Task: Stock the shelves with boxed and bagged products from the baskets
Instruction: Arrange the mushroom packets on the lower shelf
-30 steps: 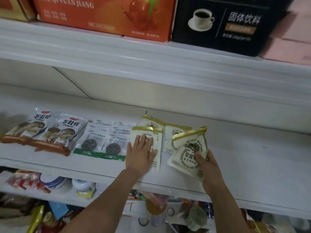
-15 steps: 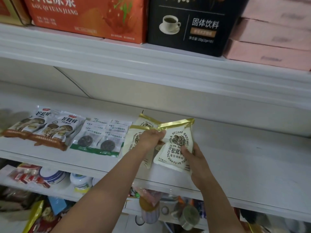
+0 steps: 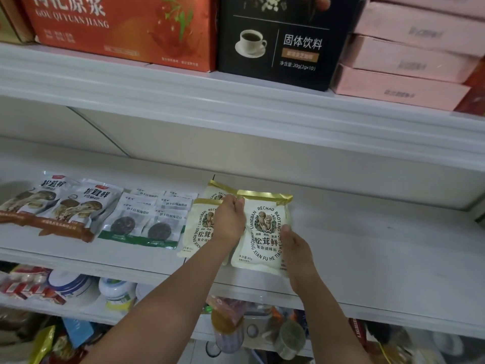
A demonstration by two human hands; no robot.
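The cream bag (image 3: 265, 232) with the gold top is over the white shelf (image 3: 380, 245), near the front edge, in the middle of the view. It has a mushroom drawn on it inside a ring of letters. Both hands hold it. The left hand (image 3: 229, 222) pinches its top left corner, right by the gold strip. The right hand (image 3: 296, 248) grips its right side, with the thumb on the front. The bag lies almost flat, with the gold top pointing away from the person. I cannot tell if it touches the shelf.

Just to the left lies a second cream bag (image 3: 198, 229) of the same kind, partly hidden by the left hand. A third cream bag (image 3: 216, 189) peeks out behind them, further back.

Next in the row, to the left, are clear bags (image 3: 141, 222) with a green bottom edge and dark round things inside. Past those, at the far left, lie two brown mushroom bags (image 3: 52, 206).

On the top shelf (image 3: 236, 109) stand an orange box (image 3: 118, 27), a black box (image 3: 283, 40) with a coffee cup on it, and a stack of pink boxes (image 3: 406, 61).

Below, the lower shelf (image 3: 162, 315) has jars and small packs, too blurry to name.
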